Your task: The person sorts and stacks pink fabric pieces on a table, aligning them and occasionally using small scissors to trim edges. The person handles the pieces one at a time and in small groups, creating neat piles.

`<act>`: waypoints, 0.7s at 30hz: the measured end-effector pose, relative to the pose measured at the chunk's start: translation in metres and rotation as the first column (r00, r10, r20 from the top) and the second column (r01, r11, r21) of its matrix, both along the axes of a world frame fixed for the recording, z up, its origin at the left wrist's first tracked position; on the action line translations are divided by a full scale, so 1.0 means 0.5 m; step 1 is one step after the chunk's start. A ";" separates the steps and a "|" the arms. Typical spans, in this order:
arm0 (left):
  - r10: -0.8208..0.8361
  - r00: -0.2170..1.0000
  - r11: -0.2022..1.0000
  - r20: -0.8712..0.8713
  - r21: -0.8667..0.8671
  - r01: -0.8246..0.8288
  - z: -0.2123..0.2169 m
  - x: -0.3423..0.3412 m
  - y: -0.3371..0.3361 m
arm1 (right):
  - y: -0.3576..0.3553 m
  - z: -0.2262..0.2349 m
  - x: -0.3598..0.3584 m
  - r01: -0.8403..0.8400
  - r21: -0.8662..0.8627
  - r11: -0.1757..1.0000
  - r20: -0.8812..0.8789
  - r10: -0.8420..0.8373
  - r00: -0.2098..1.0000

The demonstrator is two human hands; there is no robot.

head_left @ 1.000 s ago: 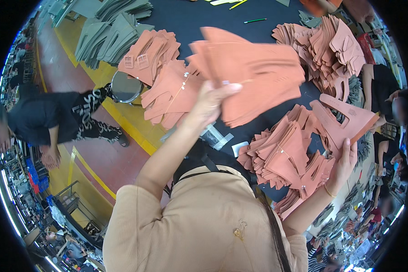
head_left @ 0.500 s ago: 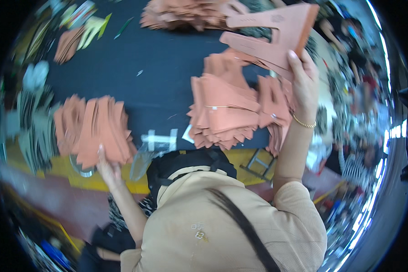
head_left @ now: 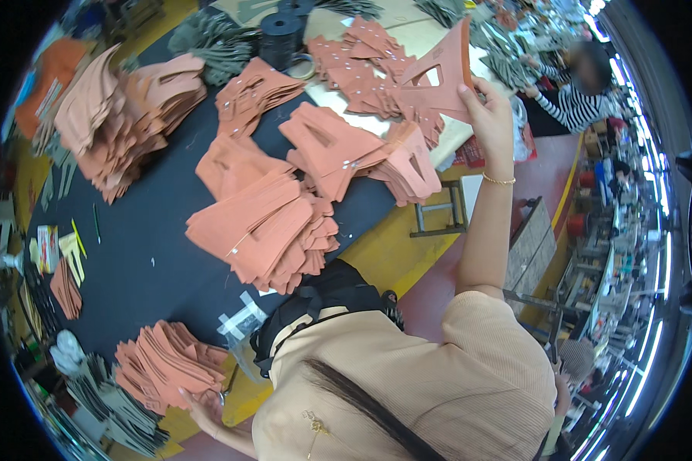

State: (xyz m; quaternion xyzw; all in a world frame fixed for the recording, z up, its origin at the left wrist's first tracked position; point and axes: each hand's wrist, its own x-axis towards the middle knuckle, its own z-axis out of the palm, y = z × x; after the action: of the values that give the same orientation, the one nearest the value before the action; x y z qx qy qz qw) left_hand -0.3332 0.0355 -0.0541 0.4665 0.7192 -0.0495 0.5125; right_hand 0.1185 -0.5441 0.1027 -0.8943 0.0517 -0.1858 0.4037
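Fingers of my right hand [head_left: 487, 110]: pinched on the orange-edged side of one flat, salmon-pink piece with a triangular cut-out [head_left: 452, 69], held raised. Fingers of my left hand [head_left: 201, 407]: spread, gripping nothing, at the edge of a fanned salmon-pink stack [head_left: 169, 357], beside my black-topped table [head_left: 134, 230].

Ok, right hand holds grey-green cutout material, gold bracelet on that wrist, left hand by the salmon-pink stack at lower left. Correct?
Colour's wrong: the head view shows the right hand holding salmon-pink cutout material, not grey-green. The gold bracelet, and the left hand by the salmon-pink stack, stand.
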 end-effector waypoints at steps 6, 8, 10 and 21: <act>-0.419 0.907 0.826 -0.051 0.393 0.404 0.202 0.193 -0.018 | -0.111 0.005 -0.021 0.273 -0.417 0.867 0.162 -0.224 0.961; -0.417 0.889 0.846 0.188 0.439 0.303 0.234 0.286 -0.057 | -0.133 -0.036 -0.035 0.314 -0.432 0.846 0.250 -0.222 0.942; -0.493 0.840 0.842 0.224 0.366 0.397 0.240 0.364 -0.103 | -0.142 -0.110 -0.060 0.310 -0.488 0.816 0.376 -0.124 0.918; -0.530 0.698 0.777 0.481 -0.054 0.627 0.017 0.489 -0.237 | -0.070 -0.405 -0.175 -0.112 -0.625 0.772 -0.298 -0.104 0.949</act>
State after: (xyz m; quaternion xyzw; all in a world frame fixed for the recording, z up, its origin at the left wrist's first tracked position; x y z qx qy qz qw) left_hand -0.0887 -0.0832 -0.0455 0.6103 0.3898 -0.1791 0.6660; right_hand 0.0308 -0.5791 -0.0999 -0.9957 0.0477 -0.0458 0.0647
